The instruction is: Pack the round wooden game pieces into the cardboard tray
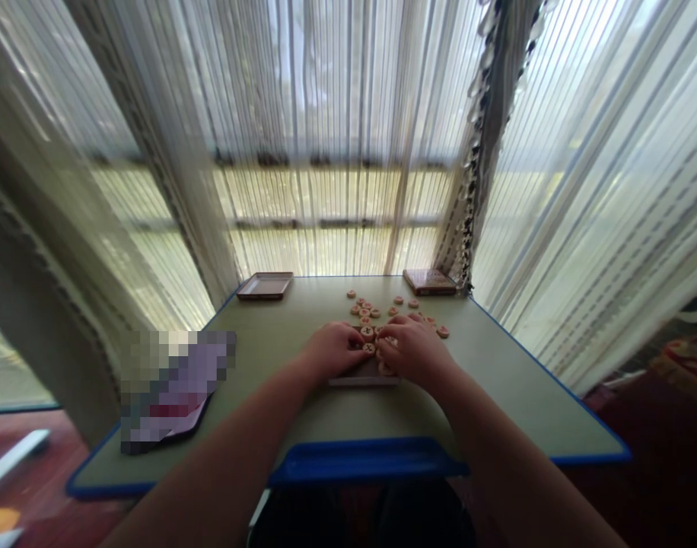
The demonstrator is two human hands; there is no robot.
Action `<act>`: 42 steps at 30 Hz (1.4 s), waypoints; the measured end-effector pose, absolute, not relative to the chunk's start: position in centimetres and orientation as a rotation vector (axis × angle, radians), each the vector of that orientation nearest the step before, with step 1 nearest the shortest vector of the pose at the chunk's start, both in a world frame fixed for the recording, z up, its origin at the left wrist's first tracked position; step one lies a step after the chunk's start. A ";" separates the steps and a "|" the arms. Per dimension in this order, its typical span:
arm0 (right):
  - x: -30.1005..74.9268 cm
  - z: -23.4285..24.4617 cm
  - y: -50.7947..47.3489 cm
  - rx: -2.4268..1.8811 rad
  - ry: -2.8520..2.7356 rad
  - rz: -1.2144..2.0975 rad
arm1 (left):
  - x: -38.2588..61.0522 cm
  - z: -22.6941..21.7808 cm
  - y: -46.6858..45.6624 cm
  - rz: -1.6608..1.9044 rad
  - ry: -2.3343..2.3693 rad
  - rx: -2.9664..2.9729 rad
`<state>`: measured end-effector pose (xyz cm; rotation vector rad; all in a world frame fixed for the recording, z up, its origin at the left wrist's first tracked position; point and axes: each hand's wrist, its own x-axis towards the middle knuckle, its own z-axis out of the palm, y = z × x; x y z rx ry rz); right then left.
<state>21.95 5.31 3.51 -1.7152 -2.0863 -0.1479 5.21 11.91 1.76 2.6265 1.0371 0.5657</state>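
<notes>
A shallow box tray lies on the table in front of me, holding several round wooden Chinese chess pieces. My left hand rests over the tray's left side, its thumb and bent fingers closed against pieces near the middle. From the right, my right hand curls over more pieces inside the tray, partly hiding them. Beyond my hands, more loose chess pieces are scattered on the tabletop, some with reddish markings. Exactly which pieces my fingertips grip is hard to make out.
The pale green table has a blue edge nearest me. An open shallow box lid lies at the back left, a flat box at the back right. A pixelated purple item sits at the left edge. Striped curtains hang behind.
</notes>
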 end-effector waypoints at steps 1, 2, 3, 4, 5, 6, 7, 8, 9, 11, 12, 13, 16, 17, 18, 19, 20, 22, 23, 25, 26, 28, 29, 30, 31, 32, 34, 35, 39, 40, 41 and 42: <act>22.0 3.5 5.3 -1.734 -2.045 -0.151 | 5.2 1.7 12.0 0.573 1.045 2.621; 22.0 3.6 5.4 -1.749 -2.001 -0.153 | 5.2 1.7 12.0 0.581 1.054 2.613; 22.1 3.6 5.5 -1.761 -1.959 -0.157 | 5.2 1.6 12.0 0.591 1.060 2.605; 22.1 3.6 5.5 -1.771 -1.922 -0.160 | 5.2 1.6 12.0 0.599 1.063 2.598; 22.2 3.6 5.6 -1.781 -1.897 -0.161 | 5.2 1.7 12.0 0.609 1.064 2.593; 22.2 3.6 5.7 -1.789 -1.887 -0.157 | 5.2 1.7 12.0 0.619 1.066 2.590; 22.3 3.6 5.7 -1.796 -1.887 -0.151 | 5.2 1.8 12.0 0.625 1.071 2.591; 22.3 3.6 5.7 -1.803 -1.889 -0.144 | 5.2 1.8 12.0 0.621 1.074 2.595; 22.3 3.6 5.8 -1.809 -1.893 -0.136 | 5.3 1.9 12.0 0.611 1.077 2.598; 22.3 3.6 5.8 -1.822 -1.902 -0.128 | 5.3 2.0 12.0 0.591 1.083 2.594; 22.3 3.7 5.8 -1.826 -1.906 -0.129 | 5.3 2.0 11.9 0.582 1.084 2.586; 22.3 3.7 5.8 -1.831 -1.909 -0.127 | 5.3 2.0 11.9 0.577 1.084 2.577; 22.4 3.5 5.9 -1.837 -1.930 -0.095 | 5.4 2.0 11.9 0.586 1.089 2.567; 22.4 3.4 6.0 -1.835 -1.942 -0.078 | 5.4 2.1 11.9 0.589 1.091 2.569; 22.5 3.2 6.1 -1.833 -1.952 -0.061 | 5.4 2.1 11.9 0.589 1.097 2.569; 22.5 3.1 6.2 -1.830 -1.958 -0.051 | 5.4 2.1 11.9 0.584 1.106 2.565; 22.5 2.9 6.3 -1.827 -1.956 -0.049 | 5.3 2.1 11.9 0.574 1.115 2.556; 22.6 2.6 6.6 -1.824 -1.919 -0.063 | 5.3 2.1 11.8 0.549 1.131 2.538; 22.7 2.5 6.7 -1.819 -1.890 -0.078 | 5.3 2.1 11.8 0.543 1.134 2.532; 22.8 2.2 7.0 -1.813 -1.824 -0.104 | 5.3 2.1 11.7 0.550 1.126 2.534; 22.7 2.2 7.1 -1.811 -1.794 -0.109 | 5.4 2.1 11.7 0.561 1.122 2.537; 22.6 2.1 7.2 -1.803 -1.743 -0.111 | 5.4 2.0 11.6 0.577 1.127 2.530; 22.5 2.1 7.2 -1.790 -1.722 -0.116 | 5.4 2.0 11.6 0.581 1.132 2.525; 22.4 2.0 7.1 -1.770 -1.703 -0.129 | 5.5 2.0 11.5 0.586 1.137 2.521; 22.2 2.0 7.1 -1.748 -1.684 -0.147 | 5.5 2.0 11.5 0.594 1.139 2.518; 22.1 2.1 7.0 -1.728 -1.664 -0.167 | 5.5 2.0 11.5 0.603 1.137 2.518; 22.1 2.1 7.0 -1.703 -1.625 -0.197 | 5.5 1.9 11.5 0.624 1.130 2.514; 22.1 2.1 7.0 -1.700 -1.605 -0.203 | 5.5 1.9 11.5 0.631 1.129 2.509; 22.6 2.1 7.2 -1.718 -1.550 -0.186 | 5.5 1.8 11.4 0.641 1.122 2.501; 22.7 2.1 7.3 -1.721 -1.546 -0.179 | 5.5 1.7 11.4 0.644 1.117 2.503; 22.8 2.0 7.3 -1.721 -1.544 -0.173 | 5.4 1.7 11.4 0.648 1.113 2.506; 22.9 2.0 7.3 -1.719 -1.542 -0.170 | 5.4 1.7 11.4 0.652 1.111 2.507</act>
